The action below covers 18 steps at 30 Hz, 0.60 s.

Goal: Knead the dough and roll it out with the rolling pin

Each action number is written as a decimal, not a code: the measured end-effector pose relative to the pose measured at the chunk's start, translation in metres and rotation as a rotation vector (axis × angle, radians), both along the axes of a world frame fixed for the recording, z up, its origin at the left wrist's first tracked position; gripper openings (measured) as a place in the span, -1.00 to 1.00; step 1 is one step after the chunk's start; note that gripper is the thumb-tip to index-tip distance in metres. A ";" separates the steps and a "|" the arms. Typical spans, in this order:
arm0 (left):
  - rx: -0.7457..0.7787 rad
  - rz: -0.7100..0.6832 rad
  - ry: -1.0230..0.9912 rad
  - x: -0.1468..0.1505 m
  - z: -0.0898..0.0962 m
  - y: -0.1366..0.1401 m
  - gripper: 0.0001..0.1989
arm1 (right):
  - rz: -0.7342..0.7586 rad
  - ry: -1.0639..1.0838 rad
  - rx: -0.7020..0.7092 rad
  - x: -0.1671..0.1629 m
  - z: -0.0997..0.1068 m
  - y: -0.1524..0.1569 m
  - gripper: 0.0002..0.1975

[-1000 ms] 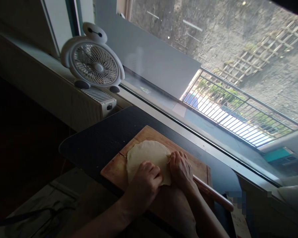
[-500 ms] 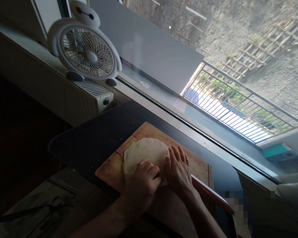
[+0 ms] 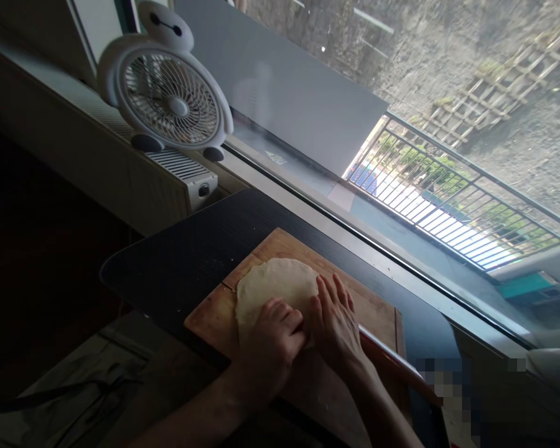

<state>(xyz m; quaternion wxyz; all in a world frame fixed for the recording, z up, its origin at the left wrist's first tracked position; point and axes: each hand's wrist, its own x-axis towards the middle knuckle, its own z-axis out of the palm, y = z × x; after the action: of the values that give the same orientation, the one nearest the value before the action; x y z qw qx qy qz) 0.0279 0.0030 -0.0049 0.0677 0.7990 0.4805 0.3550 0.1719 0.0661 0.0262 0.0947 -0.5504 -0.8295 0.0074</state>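
Note:
A flattened round of pale dough (image 3: 275, 283) lies on a wooden board (image 3: 210, 317). My left hand (image 3: 277, 330) rests over the near part of the dough, its fingers curled in against the sheet; what is under the fingertips is hidden. Close beside it, my right hand (image 3: 336, 320) lies with fingers stretched out along the dough's right edge. A reddish-brown rolling pin (image 3: 396, 358) slants across the right side of the board, next to my right wrist. Its upper end disappears behind the right hand.
The board sits on a dark table (image 3: 163, 261) with rounded corners. Beyond the table stand a white radiator (image 3: 198, 190) and a white character-shaped fan (image 3: 172, 102) on top. A window ledge (image 3: 317, 218) runs along the far side, with a railing (image 3: 448, 193) outside.
The view has shifted slightly, so the scene sits a little further right. Both hands keep nearly the same place on the dough.

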 end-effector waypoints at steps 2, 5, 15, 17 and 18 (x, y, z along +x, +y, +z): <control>-0.030 -0.026 0.019 -0.002 0.003 0.000 -0.88 | -0.109 0.025 0.053 0.000 0.003 0.026 -0.53; -0.051 -0.038 0.027 -0.005 0.006 -0.001 -0.86 | -0.192 0.088 0.056 0.008 0.006 0.061 -0.53; -0.076 -0.029 0.032 -0.005 0.009 -0.002 -0.90 | -0.092 0.006 0.086 0.028 -0.005 0.013 -0.57; -0.082 -0.039 0.034 -0.005 0.009 -0.001 -0.90 | -0.087 0.016 0.094 0.020 0.000 0.030 -0.58; -0.082 -0.043 0.035 -0.005 0.009 -0.001 -0.90 | -0.103 0.014 0.083 0.016 0.003 0.043 -0.58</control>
<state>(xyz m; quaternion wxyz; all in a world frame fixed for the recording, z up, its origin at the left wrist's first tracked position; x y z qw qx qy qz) 0.0226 0.0020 0.0043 0.0999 0.8119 0.4784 0.3194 0.1878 0.1093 0.0295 0.1238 -0.5880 -0.7988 -0.0282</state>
